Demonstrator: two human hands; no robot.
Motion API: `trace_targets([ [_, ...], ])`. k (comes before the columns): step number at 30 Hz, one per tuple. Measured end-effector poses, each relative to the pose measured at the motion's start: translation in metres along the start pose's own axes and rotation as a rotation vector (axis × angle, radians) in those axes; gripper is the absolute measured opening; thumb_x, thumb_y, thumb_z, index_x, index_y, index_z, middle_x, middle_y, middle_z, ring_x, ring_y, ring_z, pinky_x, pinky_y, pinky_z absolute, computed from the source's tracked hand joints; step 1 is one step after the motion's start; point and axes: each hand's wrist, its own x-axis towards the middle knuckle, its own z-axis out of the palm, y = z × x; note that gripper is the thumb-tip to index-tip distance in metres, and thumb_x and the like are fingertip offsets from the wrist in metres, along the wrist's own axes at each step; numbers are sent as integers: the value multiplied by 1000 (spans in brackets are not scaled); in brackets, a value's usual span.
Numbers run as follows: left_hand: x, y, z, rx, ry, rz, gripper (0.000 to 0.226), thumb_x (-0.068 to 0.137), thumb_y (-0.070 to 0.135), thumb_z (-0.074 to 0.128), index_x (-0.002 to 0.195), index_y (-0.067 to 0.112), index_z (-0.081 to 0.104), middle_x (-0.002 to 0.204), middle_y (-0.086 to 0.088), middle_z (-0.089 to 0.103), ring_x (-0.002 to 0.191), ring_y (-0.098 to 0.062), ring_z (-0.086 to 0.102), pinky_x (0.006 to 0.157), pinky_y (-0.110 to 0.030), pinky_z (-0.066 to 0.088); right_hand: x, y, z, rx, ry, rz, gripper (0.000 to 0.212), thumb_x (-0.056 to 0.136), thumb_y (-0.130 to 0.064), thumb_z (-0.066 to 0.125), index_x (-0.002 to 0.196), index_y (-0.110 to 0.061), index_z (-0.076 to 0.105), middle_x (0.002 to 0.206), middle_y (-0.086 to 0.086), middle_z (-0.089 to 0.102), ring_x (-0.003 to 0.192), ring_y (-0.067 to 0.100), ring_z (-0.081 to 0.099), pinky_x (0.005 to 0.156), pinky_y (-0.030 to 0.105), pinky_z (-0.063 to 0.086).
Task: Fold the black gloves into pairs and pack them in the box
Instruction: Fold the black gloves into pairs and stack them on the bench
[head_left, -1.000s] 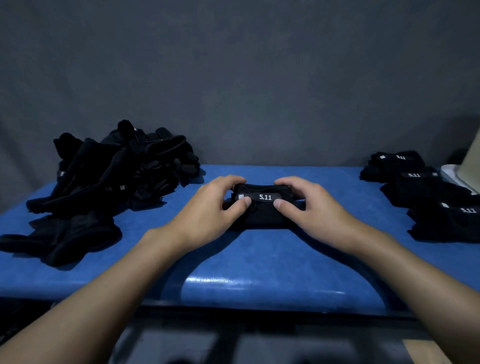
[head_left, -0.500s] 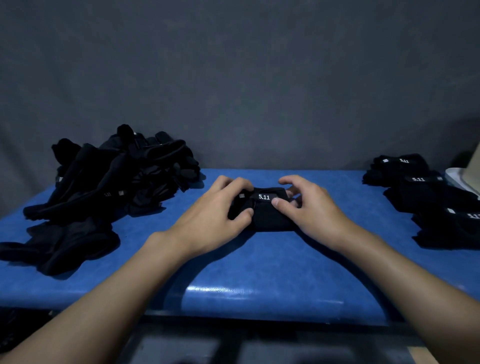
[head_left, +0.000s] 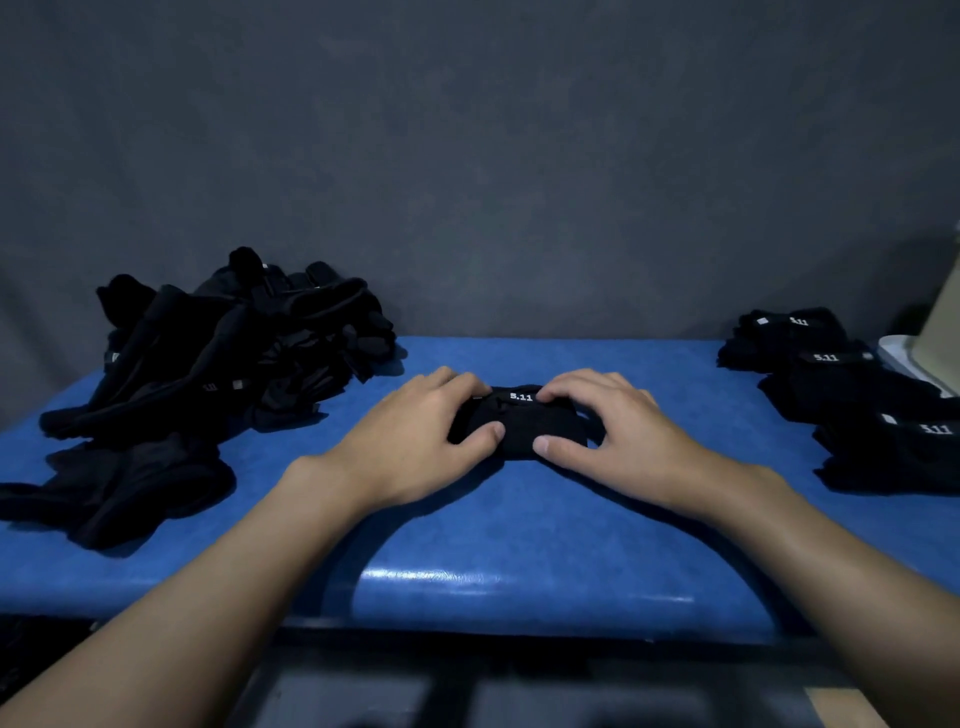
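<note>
Head view: the folded glove pair (head_left: 519, 428), 5.11 tag facing up, sits mid-bench (head_left: 519, 545) with both hands on it. The left hand (head_left: 415, 441) and right hand (head_left: 623, 436) each have their fingers (head_left: 462, 382) curled over its far edge, thumbs pinching the near side. There's a loose glove pile (head_left: 218, 353) off to the left and finished pairs (head_left: 841, 389) stacked on the right.

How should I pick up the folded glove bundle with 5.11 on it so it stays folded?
Probably from above, squeezing its two short ends. The folded glove bundle lies flat and wide on the blue table, and the left hand and right hand cup those ends, thumbs on its near side.
</note>
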Motion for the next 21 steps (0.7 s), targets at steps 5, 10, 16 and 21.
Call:
trace_targets([
  [5, -2, 5, -3, 27, -64, 48, 58, 74, 73, 33, 113, 33, 52, 103, 13, 57, 100, -14, 51, 93, -42, 44, -8, 1, -9, -45, -42, -4, 55, 70, -72, 50, 115, -41, 55, 115, -25, 55, 112, 3, 44, 101, 34, 31],
  [10, -2, 19, -1, -44, -114, 131, 51, 76, 72, 37, 108, 36, 54, 100, 14, 58, 99, -11, 52, 91, -40, 45, -36, 3, -27, -140, -73, -19, 55, 70, -76, 47, 115, -43, 53, 110, -28, 52, 108, 0, 40, 92, 29, 28],
  [16, -7, 57, 15, -104, -174, 281, 53, 79, 69, 42, 117, 35, 55, 102, 14, 56, 101, -9, 52, 91, -36, 45, -92, 14, -55, -230, -59, 29, 54, 74, -75, 43, 118, -44, 50, 114, -31, 48, 111, -2, 39, 94, 30, 30],
  [21, -9, 96, 35, -127, -190, 404, 59, 80, 70, 45, 127, 35, 55, 110, 20, 55, 105, -7, 52, 95, -35, 44, -149, 30, -77, -199, 6, 102, 54, 77, -72, 47, 121, -42, 53, 121, -31, 50, 118, -2, 42, 100, 35, 35],
])
